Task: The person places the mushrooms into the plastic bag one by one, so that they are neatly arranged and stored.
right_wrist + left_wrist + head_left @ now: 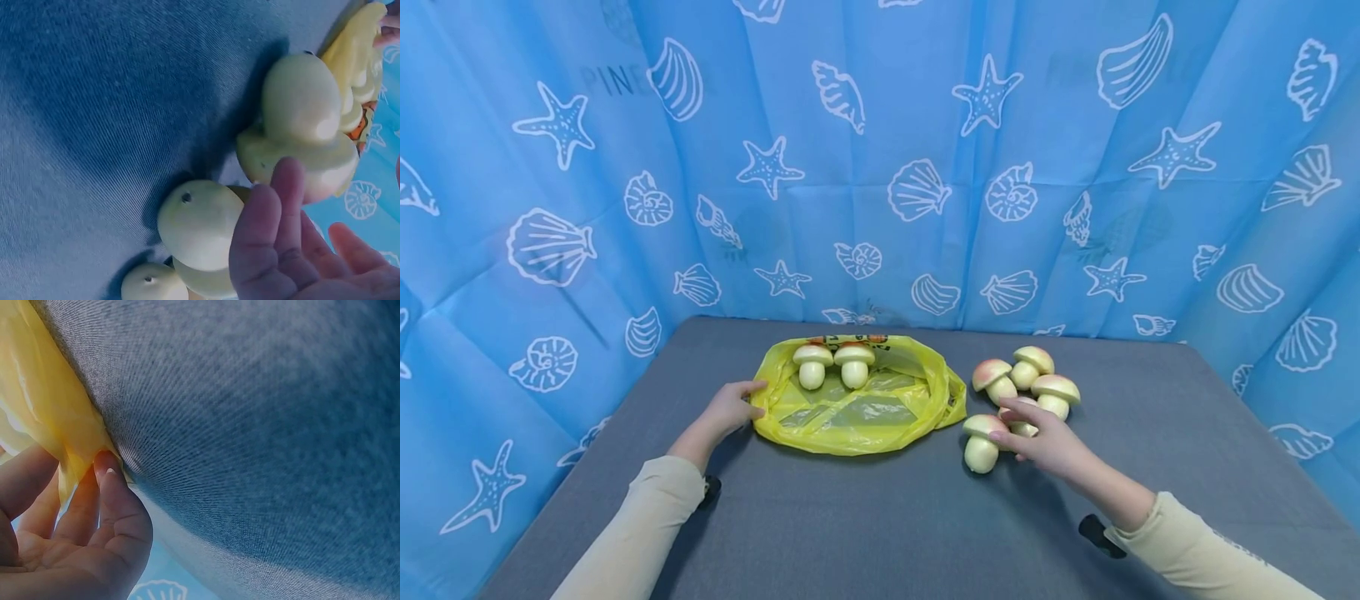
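As the left hand (730,410) pinches a bag (850,439), the right (1047,442) spreads near mushrooms (981,452).

A curtained-off work nook: blue curtains (880,137) in a white seashell print stand close around a grey, cloth-topped table (850,533). Whether it belongs to a home or a studio is hard to tell.
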`<state>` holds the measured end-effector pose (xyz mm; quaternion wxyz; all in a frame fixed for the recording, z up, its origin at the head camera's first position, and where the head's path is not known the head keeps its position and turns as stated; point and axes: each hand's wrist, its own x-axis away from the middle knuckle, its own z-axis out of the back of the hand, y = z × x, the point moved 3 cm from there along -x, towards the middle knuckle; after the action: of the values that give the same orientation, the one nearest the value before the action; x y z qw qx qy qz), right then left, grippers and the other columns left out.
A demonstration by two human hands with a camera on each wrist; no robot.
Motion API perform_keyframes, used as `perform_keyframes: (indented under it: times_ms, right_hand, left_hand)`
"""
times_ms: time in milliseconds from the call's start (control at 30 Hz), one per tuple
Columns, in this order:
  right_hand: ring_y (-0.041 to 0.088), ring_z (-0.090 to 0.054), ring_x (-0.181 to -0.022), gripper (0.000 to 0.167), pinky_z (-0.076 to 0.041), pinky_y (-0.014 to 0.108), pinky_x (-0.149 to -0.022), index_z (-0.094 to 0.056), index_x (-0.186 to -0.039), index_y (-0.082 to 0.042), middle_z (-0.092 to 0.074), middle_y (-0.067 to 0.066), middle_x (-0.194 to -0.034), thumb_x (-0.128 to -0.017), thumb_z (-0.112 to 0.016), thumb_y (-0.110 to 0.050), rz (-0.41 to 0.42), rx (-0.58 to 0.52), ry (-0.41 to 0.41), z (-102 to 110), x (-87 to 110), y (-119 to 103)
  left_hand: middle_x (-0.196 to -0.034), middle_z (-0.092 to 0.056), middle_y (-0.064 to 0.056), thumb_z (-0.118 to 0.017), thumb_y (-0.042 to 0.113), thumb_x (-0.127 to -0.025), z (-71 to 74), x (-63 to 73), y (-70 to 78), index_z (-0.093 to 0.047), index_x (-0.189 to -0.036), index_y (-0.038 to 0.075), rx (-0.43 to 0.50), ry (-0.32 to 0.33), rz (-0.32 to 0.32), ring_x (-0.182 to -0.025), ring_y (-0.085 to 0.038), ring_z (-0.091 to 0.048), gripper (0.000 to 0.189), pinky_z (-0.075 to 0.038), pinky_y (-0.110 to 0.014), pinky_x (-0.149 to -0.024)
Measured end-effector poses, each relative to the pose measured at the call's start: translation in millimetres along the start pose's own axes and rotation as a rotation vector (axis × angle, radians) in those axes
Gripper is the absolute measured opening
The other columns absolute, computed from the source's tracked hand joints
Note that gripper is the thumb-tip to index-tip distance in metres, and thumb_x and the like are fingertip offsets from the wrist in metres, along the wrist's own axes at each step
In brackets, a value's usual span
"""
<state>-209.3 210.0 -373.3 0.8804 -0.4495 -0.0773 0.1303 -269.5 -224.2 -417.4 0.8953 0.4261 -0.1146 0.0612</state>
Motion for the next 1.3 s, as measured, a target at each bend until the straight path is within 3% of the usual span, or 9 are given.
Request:
perform_keyframes:
  times_ms: [200, 367, 433, 533, 667, 800, 1000, 1300]
  right_hand:
    - [0.042, -0.057, -0.112, 0.052, -0.048, 0.052, -0.09, -0.055, -0.126, 0.014, -0.057, 0.029, -0.122, -0.085, -0.075, -0.011, 0.161, 0.123, 0.108, -8.3, -2.4, 0.8]
    - [0.042, -0.053, -0.116, 0.052, -0.044, 0.054, -0.093, -0.056, -0.126, 0.013, -0.058, 0.029, -0.124, -0.085, -0.076, -0.013, 0.16, 0.146, 0.127, -14.3, -5.5, 1.2]
    - [0.039, -0.054, -0.114, 0.054, -0.046, 0.051, -0.091, -0.055, -0.127, 0.012, -0.058, 0.029, -0.126, -0.086, -0.075, -0.015, 0.135, 0.149, 0.123, -16.4, -6.7, 1.1]
    - [0.029, -0.061, -0.094, 0.057, -0.051, 0.041, -0.076, -0.053, -0.131, 0.011, -0.057, 0.027, -0.126, -0.086, -0.075, -0.017, 0.082, 0.138, 0.113, -19.5, -8.4, 0.7]
    - [0.018, -0.059, -0.073, 0.061, -0.049, 0.032, -0.06, -0.049, -0.135, 0.01, -0.056, 0.028, -0.127, -0.087, -0.074, -0.019, 0.036, 0.131, 0.103, -22.1, -10.0, 0.0]
    - [0.023, -0.061, -0.083, 0.063, -0.05, 0.032, -0.06, -0.048, -0.136, 0.009, -0.053, 0.029, -0.131, -0.087, -0.075, -0.02, 0.021, 0.142, 0.097, -23.8, -11.1, 0.2]
    - [0.036, -0.057, -0.107, 0.061, -0.052, 0.038, -0.073, -0.05, -0.134, 0.01, -0.053, 0.03, -0.131, -0.085, -0.076, -0.016, 0.016, 0.155, 0.098, -27.5, -13.2, 1.3]
    - [0.045, -0.049, -0.122, 0.064, -0.045, 0.054, -0.092, -0.047, -0.136, 0.011, -0.05, 0.03, -0.135, -0.084, -0.076, -0.013, -0.035, 0.157, 0.075, -31.8, -16.4, 1.2]
  left_hand:
    - [-0.149, -0.029, -0.033, -0.056, -0.006, -0.094, 0.2, 0.0, 0.7, -0.039, -0.144, -0.008, -0.005, 0.004, 0.011, -0.138, -0.047, -0.024, 0.053, -0.032, -0.054, -0.108]
    - [-0.149, -0.028, -0.033, -0.056, -0.006, -0.094, 0.1, -0.5, -0.8, -0.038, -0.144, -0.007, 0.008, 0.0, 0.017, -0.138, -0.047, -0.023, 0.053, -0.033, -0.054, -0.107]
    - [-0.149, -0.028, -0.033, -0.056, -0.006, -0.094, 0.2, -0.5, -1.6, -0.038, -0.144, -0.007, 0.016, -0.002, 0.013, -0.138, -0.047, -0.023, 0.054, -0.034, -0.054, -0.107]
    - [-0.15, -0.028, -0.033, -0.056, -0.006, -0.094, 0.1, -0.2, -1.9, -0.038, -0.145, -0.007, 0.021, -0.003, 0.006, -0.138, -0.047, -0.022, 0.054, -0.034, -0.054, -0.106]
    - [-0.15, -0.028, -0.032, -0.055, -0.006, -0.094, -0.6, 0.2, -0.7, -0.037, -0.145, -0.008, 0.021, 0.001, 0.009, -0.139, -0.047, -0.022, 0.054, -0.034, -0.054, -0.107]
    - [-0.15, -0.028, -0.032, -0.055, -0.007, -0.094, -1.1, 0.8, -0.1, -0.038, -0.145, -0.008, 0.024, 0.004, 0.014, -0.139, -0.047, -0.023, 0.054, -0.034, -0.054, -0.107]
    - [-0.149, -0.028, -0.033, -0.055, -0.007, -0.094, -1.6, 0.8, -1.4, -0.037, -0.145, -0.008, 0.017, 0.004, 0.004, -0.138, -0.047, -0.023, 0.054, -0.035, -0.054, -0.106]
    - [-0.149, -0.029, -0.032, -0.055, -0.006, -0.094, -2.0, 0.2, -1.8, -0.038, -0.144, -0.008, 0.009, 0.006, 0.006, -0.138, -0.047, -0.024, 0.053, -0.035, -0.054, -0.106]
